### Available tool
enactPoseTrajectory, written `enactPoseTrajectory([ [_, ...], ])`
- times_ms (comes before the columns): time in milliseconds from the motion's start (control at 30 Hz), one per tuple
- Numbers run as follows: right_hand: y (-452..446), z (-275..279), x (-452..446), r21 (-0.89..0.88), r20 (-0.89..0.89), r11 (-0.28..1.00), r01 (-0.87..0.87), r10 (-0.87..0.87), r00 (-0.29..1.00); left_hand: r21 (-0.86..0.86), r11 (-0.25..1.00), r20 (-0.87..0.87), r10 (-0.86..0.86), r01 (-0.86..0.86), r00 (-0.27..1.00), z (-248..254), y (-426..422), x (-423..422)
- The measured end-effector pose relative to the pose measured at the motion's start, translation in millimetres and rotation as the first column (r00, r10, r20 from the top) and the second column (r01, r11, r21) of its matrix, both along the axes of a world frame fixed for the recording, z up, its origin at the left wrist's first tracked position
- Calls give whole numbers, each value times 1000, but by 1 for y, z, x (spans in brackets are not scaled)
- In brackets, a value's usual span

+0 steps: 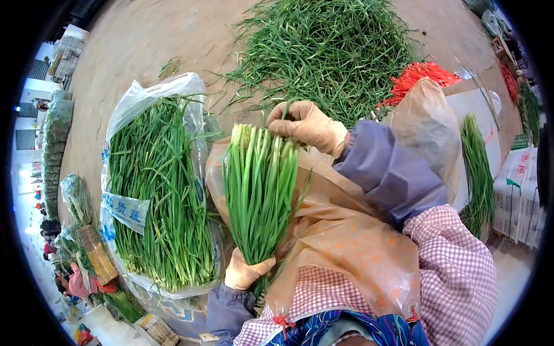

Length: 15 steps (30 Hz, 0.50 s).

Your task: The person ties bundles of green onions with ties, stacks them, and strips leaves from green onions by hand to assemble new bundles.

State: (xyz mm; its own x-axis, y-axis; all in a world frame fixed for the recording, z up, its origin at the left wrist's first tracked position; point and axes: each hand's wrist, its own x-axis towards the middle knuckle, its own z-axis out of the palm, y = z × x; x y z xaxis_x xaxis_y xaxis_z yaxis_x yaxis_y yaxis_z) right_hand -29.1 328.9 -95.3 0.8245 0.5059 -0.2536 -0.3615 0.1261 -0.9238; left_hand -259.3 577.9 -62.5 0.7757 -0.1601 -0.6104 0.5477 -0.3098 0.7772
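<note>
A bunch of green leafy stalks (259,190) stands over my lap with its pale cut ends up. My left hand (247,270), in a tan glove, is closed around the lower, leafy part of the bunch. At the top right of the pale ends is my right hand (309,128), also gloved, its thumb and fingers pinched together on a green strand. Left of the bunch, an open clear plastic bag (193,83) holds many more green stalks (158,190). A brown plastic apron (346,230) covers my lap.
A large heap of loose green stalks (329,52) lies on the floor ahead. Red ties (418,78) sit right of it, near a plastic-covered bundle (427,127). Another bunch (476,173) lies on a white board (470,109). White crates (516,196) stand far right; people and bundles are far left.
</note>
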Motion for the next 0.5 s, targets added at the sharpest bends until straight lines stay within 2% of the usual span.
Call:
enactPoseTrajectory([
  [67,9,-12,4,99,125,994,55,-67,990,29,1000,-52,9,-8,999,2,0,-4],
  [100,3,-13,5,47,73,996,73,-77,994,41,999,-75,13,-9,997,3,2,-5],
  [133,-3,-22,13,37,154,985,170,-174,973,45,999,-72,-1,4,997,5,2,-4],
  [167,-18,-27,29,-23,169,932,362,-353,920,44,999,-71,-15,18,997,7,1,-2],
  [200,-43,-27,48,-43,143,865,500,-490,860,40,999,-69,-29,32,997,7,1,0],
  [233,-58,-28,64,12,-4,698,716,-716,698,36,997,-46,-64,65,997,4,3,0],
  [267,-89,-62,84,55,124,719,693,-694,710,20,999,-54,-45,46,998,3,3,0],
  [333,-76,-45,68,-94,286,906,414,-374,883,-16,1000,-65,-16,15,998,0,3,2],
  [367,-61,-18,48,-268,229,948,174,-112,967,-17,997,-124,68,-70,990,7,2,0],
  [400,-49,-16,40,-390,362,920,-30,183,914,-24,991,-177,129,-135,976,17,-2,1],
  [433,-38,-14,32,-490,482,854,-174,431,763,-49,983,-221,165,-179,961,16,-6,6],
  [467,-23,-24,39,-290,214,835,-468,533,819,-55,989,-131,127,-135,983,7,1,2],
  [500,-17,-16,29,-5,-60,869,-494,493,868,-55,994,-39,92,-94,995,-3,7,-3],
])
